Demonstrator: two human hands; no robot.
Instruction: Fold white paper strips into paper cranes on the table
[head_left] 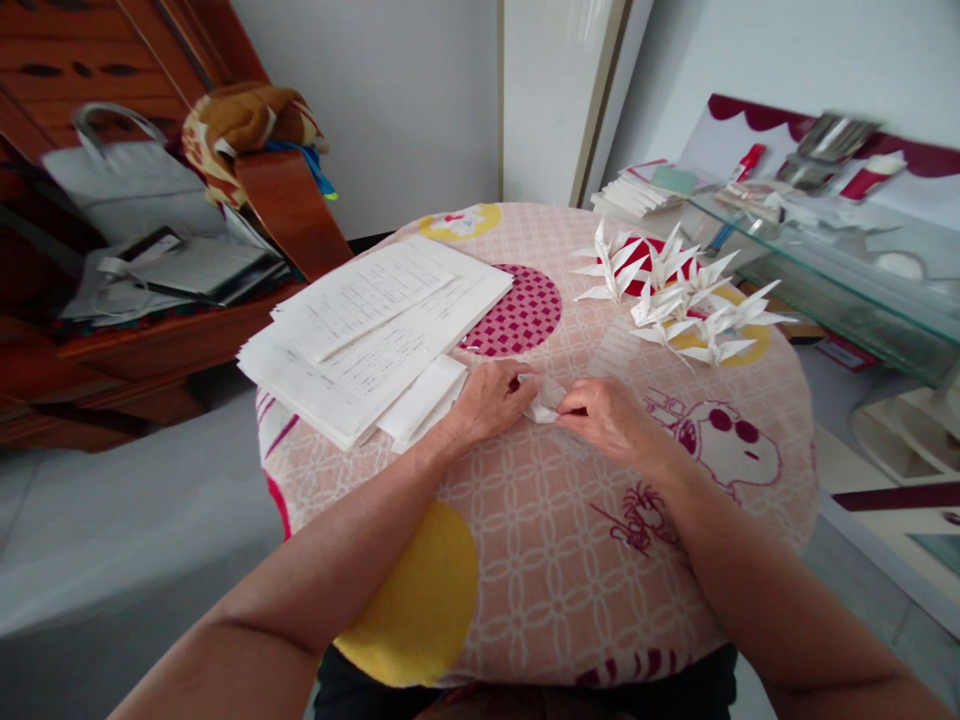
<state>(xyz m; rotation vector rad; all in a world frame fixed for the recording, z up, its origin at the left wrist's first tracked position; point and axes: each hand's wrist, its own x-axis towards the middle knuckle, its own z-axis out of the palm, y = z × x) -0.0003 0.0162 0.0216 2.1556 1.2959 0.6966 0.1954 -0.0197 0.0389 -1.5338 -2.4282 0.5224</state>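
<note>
A small folded piece of white paper point(541, 405) lies between my two hands, low over the cloth-covered round table point(525, 560). My left hand point(491, 400) pinches its left side with thumb and forefinger. On the right edge, my right hand point(611, 415) has its fingertips closed on the same paper; part of it is hidden by my fingers. Several white paper cranes point(675, 290) stand grouped at the back right of the table. Left of my hands is a stack of written sheets point(375, 330), with folded white strips point(426, 400) at its near edge.
A glass shelf point(840, 280) with metal cups, a red marker and papers stands close on the right. More stacked paper point(637, 190) sits behind the cranes. To the left, a wooden bench point(172, 370) bears a pale bag point(142, 190) and a laptop-like flat object point(199, 268).
</note>
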